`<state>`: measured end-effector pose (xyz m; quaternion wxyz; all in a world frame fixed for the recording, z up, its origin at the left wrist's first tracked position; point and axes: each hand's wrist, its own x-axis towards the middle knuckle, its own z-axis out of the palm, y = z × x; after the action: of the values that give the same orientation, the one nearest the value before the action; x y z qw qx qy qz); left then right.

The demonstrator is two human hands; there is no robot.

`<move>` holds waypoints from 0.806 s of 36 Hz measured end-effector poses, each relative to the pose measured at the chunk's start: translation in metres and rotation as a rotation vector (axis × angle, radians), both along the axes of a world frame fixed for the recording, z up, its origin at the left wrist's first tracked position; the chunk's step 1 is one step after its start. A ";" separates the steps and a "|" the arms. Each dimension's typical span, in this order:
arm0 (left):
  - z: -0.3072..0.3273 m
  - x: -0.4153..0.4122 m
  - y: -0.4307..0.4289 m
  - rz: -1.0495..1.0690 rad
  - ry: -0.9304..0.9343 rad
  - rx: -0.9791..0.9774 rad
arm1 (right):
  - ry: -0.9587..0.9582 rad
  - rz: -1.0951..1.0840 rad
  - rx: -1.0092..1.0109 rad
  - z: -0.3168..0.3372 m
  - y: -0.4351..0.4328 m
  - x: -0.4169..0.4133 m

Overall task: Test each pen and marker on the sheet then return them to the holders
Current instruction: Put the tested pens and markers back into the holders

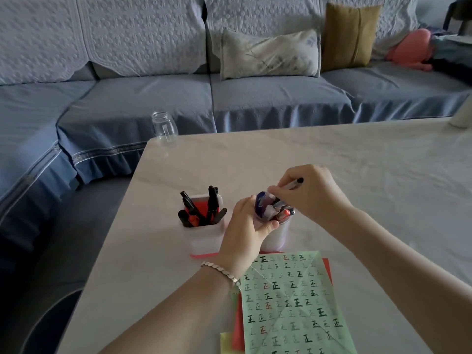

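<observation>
Two white holders stand side by side on the table. The left holder [204, 237] is square and holds several black and red markers [211, 205]. The right holder [277, 235] is round and full of pens. My left hand [246, 229] grips the round holder's rim and side. My right hand [309, 192] is over that holder, pinching a clear pen with a black cap [293, 183], its lower end among the other pens. The green test sheet [293, 305], covered with written marks, lies in front of the holders.
Red paper [238, 325] and yellow paper [226, 342] lie under the green sheet. An empty glass jar [164, 127] stands at the table's far left corner. A white object [463, 114] sits at the far right edge. A blue sofa with cushions runs behind the table.
</observation>
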<state>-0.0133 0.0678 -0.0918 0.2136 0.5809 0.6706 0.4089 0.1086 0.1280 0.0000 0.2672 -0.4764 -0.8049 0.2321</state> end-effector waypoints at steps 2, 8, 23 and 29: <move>0.001 0.001 -0.001 -0.010 -0.013 0.000 | -0.057 0.009 -0.031 0.003 0.000 0.002; 0.002 0.001 -0.002 -0.001 -0.022 0.033 | -0.158 -0.053 0.064 -0.002 -0.001 -0.003; -0.005 0.002 -0.001 -0.017 -0.008 0.058 | -0.305 0.134 0.176 -0.032 -0.006 -0.015; -0.007 0.001 0.000 -0.024 0.004 0.046 | -0.160 0.102 0.258 -0.031 -0.007 -0.017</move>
<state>-0.0124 0.0682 -0.0983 0.2037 0.5946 0.6544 0.4204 0.0914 0.1214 -0.0312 0.2491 -0.4134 -0.8699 0.1012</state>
